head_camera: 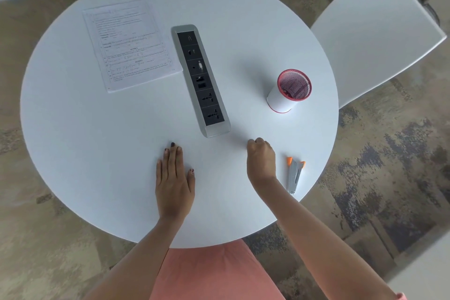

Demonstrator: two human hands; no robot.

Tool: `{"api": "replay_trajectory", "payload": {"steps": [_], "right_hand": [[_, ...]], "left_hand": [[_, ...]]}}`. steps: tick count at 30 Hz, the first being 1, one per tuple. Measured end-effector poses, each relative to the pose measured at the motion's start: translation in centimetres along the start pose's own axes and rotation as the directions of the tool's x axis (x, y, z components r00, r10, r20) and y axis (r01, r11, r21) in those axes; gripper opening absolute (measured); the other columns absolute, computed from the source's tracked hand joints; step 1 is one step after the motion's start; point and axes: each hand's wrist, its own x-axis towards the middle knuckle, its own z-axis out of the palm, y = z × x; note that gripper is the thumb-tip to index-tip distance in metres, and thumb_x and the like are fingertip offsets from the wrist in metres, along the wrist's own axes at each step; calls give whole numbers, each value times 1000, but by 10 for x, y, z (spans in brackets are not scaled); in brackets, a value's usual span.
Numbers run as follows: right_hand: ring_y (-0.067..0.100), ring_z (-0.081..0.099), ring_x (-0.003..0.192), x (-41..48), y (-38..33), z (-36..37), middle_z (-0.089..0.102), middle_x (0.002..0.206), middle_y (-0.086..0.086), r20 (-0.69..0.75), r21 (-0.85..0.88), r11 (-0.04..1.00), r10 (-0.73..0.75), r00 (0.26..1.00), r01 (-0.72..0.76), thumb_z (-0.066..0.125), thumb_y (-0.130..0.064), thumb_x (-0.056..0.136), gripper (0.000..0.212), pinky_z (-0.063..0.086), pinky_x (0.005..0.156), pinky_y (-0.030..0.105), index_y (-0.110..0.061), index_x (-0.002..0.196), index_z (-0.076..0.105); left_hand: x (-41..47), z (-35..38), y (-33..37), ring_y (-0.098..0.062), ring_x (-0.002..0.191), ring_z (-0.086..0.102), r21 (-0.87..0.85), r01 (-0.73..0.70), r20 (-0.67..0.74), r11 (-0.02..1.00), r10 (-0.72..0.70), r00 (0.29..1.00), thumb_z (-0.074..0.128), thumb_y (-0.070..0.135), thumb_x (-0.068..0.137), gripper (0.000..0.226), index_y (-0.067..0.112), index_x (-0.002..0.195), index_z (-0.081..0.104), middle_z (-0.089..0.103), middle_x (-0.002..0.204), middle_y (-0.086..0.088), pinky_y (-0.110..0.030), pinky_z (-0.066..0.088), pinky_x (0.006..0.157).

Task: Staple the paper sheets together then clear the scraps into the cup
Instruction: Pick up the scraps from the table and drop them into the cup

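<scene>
- At the near edge of a round white table (97,153), the left hand (174,182) lies flat, palm down, fingers together and holding nothing.
- Just right of it, the right hand (260,161) is curled into a loose fist on the tabletop; its fingertips are tucked under, so whether it pinches anything cannot be told.
- Beside that wrist, a stapler (295,175) with orange tips lies close to the table's right rim.
- Between the hands the surface is bare; any scraps there are too small to make out.
- In the middle, a socket strip (201,80) runs diagonally.
- Right of it stands the cup (288,91), red-rimmed mesh; its contents are unclear.
- On the far left lie the sheets (129,42), their print unreadable.
- Beyond the rim, a white chair (377,31) is cut off by the frame.
</scene>
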Motion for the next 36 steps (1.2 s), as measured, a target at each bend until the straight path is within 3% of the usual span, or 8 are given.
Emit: {"api": "replay_trajectory", "payload": {"steps": [5, 9, 13, 21, 25, 28, 32, 36], "right_hand": [[25, 38, 68, 8, 3, -10, 40, 77, 12, 300, -97, 983, 177, 937, -154, 49, 24, 68, 31, 27, 56, 30, 0, 87, 55], [26, 39, 55, 8, 7, 1, 52, 67, 19, 195, 21, 981, 187, 963, -195, 51, 25, 63, 23, 19, 46, 25, 5, 73, 58], [32, 56, 54, 12, 15, 2, 65, 64, 16, 137, 240, 919, 287, 948, -313, 52, 14, 69, 22, 41, 49, 33, -2, 71, 67], [16, 72, 62, 34, 25, -36, 73, 64, 4, 357, 793, 156, 663, 658, -588, 73, -3, 68, 10, 56, 77, 28, -13, 71, 76], [16, 68, 58, 59, 35, -60, 72, 64, 6, 318, 884, 47, 670, 671, -466, 77, -1, 67, 10, 58, 85, 37, -10, 70, 76], [14, 69, 57, 85, 44, -73, 71, 59, 1, 180, 895, 167, 713, 678, -413, 76, -7, 64, 10, 58, 83, 36, -16, 66, 76], [23, 66, 61, 115, 55, -80, 71, 63, 7, -152, 679, 609, 663, 733, -409, 63, -9, 69, 12, 53, 65, 28, -13, 69, 75], [43, 61, 75, 133, 64, -76, 67, 75, 27, -244, 483, 783, 551, 798, -393, 43, 3, 69, 29, 44, 55, 38, 1, 76, 71]], "left_hand": [[1, 0, 0, -26, 150, 20, 6, -3, 4, 1000, 3, 1000, 29, 29, 101, 58, 2, 152, 25, 23, 162, -12, -41, 14, 124], [1, 0, 0, -26, 151, 19, 7, -2, 6, 1000, 2, 1000, 29, 28, 101, 58, 2, 152, 25, 23, 162, -13, -42, 14, 124], [1, 0, 0, -27, 150, 21, -1, -4, -2, 1000, 4, 1000, 31, 28, 100, 58, 1, 152, 26, 24, 161, -13, -42, 16, 123], [0, 0, -1, -26, 151, 19, 2, -4, 8, 1000, 4, 1000, 32, 28, 100, 59, 2, 152, 24, 22, 162, -12, -42, 15, 124], [0, 0, 0, -26, 150, 20, 8, -2, 7, 1000, 2, 1000, 30, 29, 100, 60, 2, 153, 23, 22, 162, -12, -42, 14, 124], [0, 0, 0, -26, 150, 20, 20, -1, 7, 1000, 1, 1000, 29, 29, 99, 60, 3, 153, 22, 21, 162, -11, -41, 13, 124], [1, 1, 1, -25, 150, 20, 27, 4, 13, 1000, -5, 1000, 30, 29, 100, 61, 3, 153, 22, 21, 163, -11, -42, 14, 124], [0, 1, 1, -25, 150, 20, 31, 2, 5, 1000, -2, 1000, 31, 28, 100, 60, 2, 153, 22, 21, 162, -11, -42, 15, 124]]}}
